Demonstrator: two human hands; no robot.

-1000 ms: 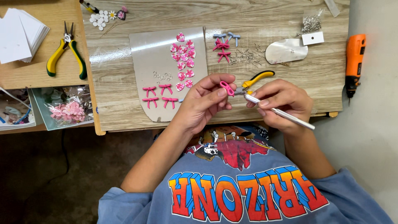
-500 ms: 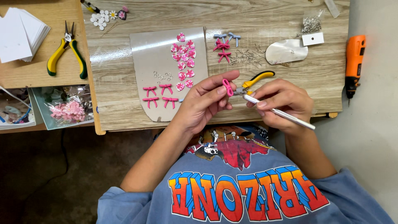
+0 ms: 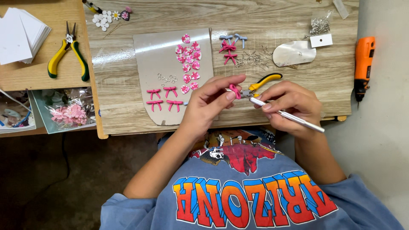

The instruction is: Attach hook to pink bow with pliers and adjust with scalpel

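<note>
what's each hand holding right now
Left hand: pinching a small pink bow.
Right hand: closed around a slim silver tool.

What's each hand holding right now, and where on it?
The left hand pinches a small pink bow at its edge between fingertips. The right hand grips a slim silver tool near its front end.

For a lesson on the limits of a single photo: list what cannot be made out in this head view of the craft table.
- Pink bow: mostly hidden by the left hand fingers.
- Pliers: tips hidden behind the bow and the right hand.
- Jump rings: too small to count.
- White cards: cut off by the left edge.
- Plastic bag: contents blurred by glare.
</note>
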